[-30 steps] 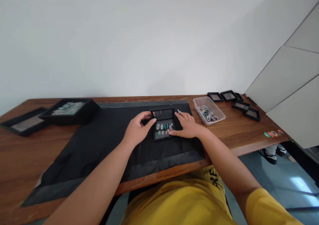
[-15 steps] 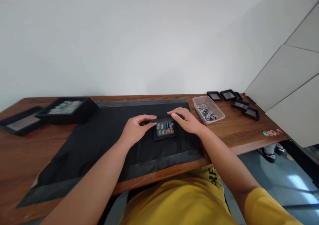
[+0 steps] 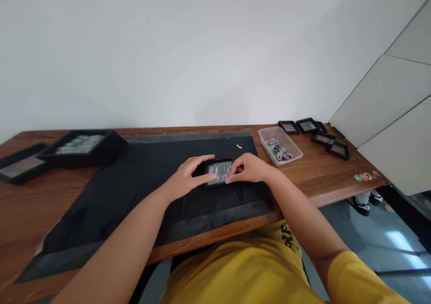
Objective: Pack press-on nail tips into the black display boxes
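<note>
A small black box [image 3: 213, 185] lies on the black mat in front of me. Several small, shiny oval pieces [image 3: 220, 169] in pale, teal and dark tones show inside it, under a hazy, clear-looking layer. My left hand [image 3: 190, 174] grips the box's left side, its index finger along the far rim and its thumb across the top. At the right side, my right hand [image 3: 247, 168] has its fingers curled in a pinch, thumb tip over the near right corner. What lies between those fingertips is hidden.
A clear plastic tub [image 3: 296, 153] of similar pieces stands right of the mat [image 3: 141, 178]. Several black frames [image 3: 338, 150] lie beyond it. At left are a deep black box [image 3: 101, 153] of packed pieces and a black tray [image 3: 23, 167]. A white scrap [image 3: 239, 146] lies on the mat.
The pieces in the box now look hazy and covered. My left thumb has moved onto its top, and my right hand has closed into a pinch. A white scrap has appeared behind.
</note>
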Available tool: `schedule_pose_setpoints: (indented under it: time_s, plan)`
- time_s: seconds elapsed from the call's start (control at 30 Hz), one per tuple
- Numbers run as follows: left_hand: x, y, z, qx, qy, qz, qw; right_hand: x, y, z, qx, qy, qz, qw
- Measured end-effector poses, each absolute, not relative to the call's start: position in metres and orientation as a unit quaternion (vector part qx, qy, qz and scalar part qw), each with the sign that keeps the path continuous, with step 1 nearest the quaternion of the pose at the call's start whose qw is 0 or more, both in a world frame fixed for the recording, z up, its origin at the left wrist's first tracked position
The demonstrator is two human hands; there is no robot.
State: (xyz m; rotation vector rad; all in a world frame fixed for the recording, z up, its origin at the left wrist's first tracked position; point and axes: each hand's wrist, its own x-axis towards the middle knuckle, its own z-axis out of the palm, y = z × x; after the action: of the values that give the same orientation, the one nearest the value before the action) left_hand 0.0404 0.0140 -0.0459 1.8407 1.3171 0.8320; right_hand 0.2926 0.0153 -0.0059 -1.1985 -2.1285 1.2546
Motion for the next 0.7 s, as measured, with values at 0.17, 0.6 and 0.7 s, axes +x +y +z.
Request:
schedule_pose_setpoints:
  time_s: [0.17, 0.6, 0.7]
  plan:
    - [0.038, 0.011, -0.049, 0.772, 0.515, 0.262, 0.264, 0.293, 0.016, -0.006, -0.435, -0.766, 0.439, 0.178]
    - [0.049, -0.01, -0.044, 0.767, 0.542, 0.304, 0.161, 0.295, 0.019, -0.003, -0.44, -0.713, 0.381, 0.391]
    - [0.034, -0.009, -0.033, 0.715, 0.581, 0.375, 0.103, 0.296, 0.022, -0.004, -0.461, -0.696, 0.334, 0.437]
